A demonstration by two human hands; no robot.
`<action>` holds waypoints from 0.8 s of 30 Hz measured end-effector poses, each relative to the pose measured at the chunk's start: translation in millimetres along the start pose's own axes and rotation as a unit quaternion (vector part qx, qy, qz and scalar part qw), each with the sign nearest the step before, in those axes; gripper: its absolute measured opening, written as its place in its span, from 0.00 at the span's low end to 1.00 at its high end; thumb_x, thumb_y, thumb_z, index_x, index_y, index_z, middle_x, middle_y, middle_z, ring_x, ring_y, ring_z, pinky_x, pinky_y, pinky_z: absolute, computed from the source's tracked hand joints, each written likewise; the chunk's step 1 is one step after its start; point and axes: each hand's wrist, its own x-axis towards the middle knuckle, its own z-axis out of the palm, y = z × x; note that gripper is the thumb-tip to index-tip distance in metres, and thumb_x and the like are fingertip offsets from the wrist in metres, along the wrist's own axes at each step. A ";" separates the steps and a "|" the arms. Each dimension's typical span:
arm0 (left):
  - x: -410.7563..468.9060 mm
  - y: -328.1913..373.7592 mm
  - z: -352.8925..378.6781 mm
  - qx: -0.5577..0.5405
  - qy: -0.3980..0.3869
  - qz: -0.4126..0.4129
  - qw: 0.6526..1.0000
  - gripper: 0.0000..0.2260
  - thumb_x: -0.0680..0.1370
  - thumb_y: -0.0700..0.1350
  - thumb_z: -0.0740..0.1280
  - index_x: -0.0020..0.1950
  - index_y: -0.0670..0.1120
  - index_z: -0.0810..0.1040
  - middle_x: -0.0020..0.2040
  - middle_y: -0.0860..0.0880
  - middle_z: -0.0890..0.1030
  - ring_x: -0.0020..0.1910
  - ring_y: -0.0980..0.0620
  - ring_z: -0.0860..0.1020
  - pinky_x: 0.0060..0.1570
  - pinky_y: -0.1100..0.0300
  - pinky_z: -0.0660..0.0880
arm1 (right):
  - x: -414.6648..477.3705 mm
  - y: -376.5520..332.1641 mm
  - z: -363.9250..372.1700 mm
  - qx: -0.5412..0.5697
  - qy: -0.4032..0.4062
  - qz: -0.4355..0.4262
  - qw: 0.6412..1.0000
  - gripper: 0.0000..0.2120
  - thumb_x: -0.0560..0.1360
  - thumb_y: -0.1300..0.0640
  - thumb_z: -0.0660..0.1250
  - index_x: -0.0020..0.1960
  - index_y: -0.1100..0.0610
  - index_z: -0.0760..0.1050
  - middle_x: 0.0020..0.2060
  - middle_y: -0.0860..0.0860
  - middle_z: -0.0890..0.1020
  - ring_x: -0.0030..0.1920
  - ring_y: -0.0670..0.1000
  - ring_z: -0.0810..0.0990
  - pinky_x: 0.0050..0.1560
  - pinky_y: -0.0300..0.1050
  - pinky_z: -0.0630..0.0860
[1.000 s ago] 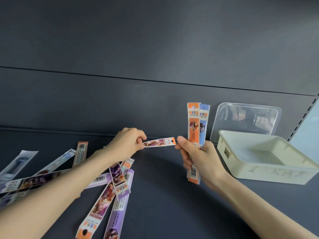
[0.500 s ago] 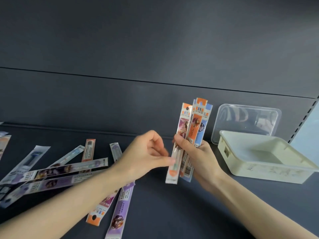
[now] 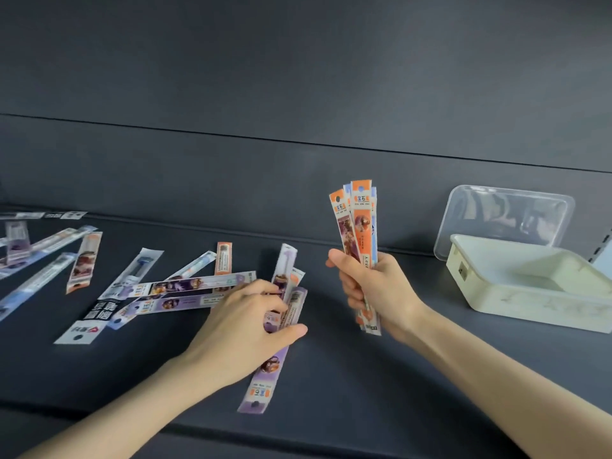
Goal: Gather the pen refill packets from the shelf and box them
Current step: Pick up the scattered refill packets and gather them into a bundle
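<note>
Left hand (image 3: pixel 246 321), at bundle half a second ago, now down on shelf (image 3: pixel 331 376); fingers spread and curled over purple refill packet (image 3: pixel 276 354), thumb beside its edge, not yet closed on it. Right hand (image 3: pixel 377 293) still clenched round upright bundle of packets (image 3: pixel 359 223), now with added packet. More loose packets (image 3: pixel 185 289) left of left fingertips. Cream box (image 3: pixel 536 293) right of right hand, clear lid (image 3: pixel 503 217) behind it.

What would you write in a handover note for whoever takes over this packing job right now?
Right hand: shut on an upright bundle of packets.
Left hand: down on the purple packet, fingers curled over it, not lifted.
Box: at right, looks empty; lid leaning behind it.
Done: a few packets gathered.
Left: many loose packets on the shelf; box everything.
</note>
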 end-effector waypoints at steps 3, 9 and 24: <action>-4.2 -12.3 -4.6 -0.052 -0.002 0.013 0.999 0.14 0.71 0.58 0.71 0.50 0.50 0.83 0.61 0.61 0.73 0.56 0.61 0.72 0.51 0.68 0.62 | 0.9 -1.1 8.8 -0.012 0.008 0.010 1.000 0.12 0.75 0.53 0.68 0.43 0.63 0.73 0.27 0.52 0.66 0.25 0.46 0.61 0.25 0.37 0.62; -4.7 -32.6 -15.8 -0.125 -0.036 0.018 0.991 0.22 0.67 0.54 0.76 0.58 0.52 0.77 0.54 0.59 0.75 0.55 0.59 0.75 0.56 0.58 0.74 | 1.0 -5.2 33.0 -0.078 0.047 -0.003 0.996 0.13 0.75 0.53 0.69 0.37 0.61 0.73 0.29 0.53 0.74 0.26 0.47 0.69 0.28 0.38 0.69; 13.9 -33.6 -20.6 -0.222 -0.146 -0.006 0.964 0.16 0.62 0.41 0.77 0.48 0.48 0.80 0.39 0.53 0.83 0.39 0.54 0.83 0.46 0.51 0.81 | -5.8 -3.5 41.3 -0.199 -0.075 0.013 0.977 0.12 0.78 0.57 0.64 0.54 0.65 0.80 0.42 0.49 0.85 0.40 0.40 0.84 0.40 0.31 0.76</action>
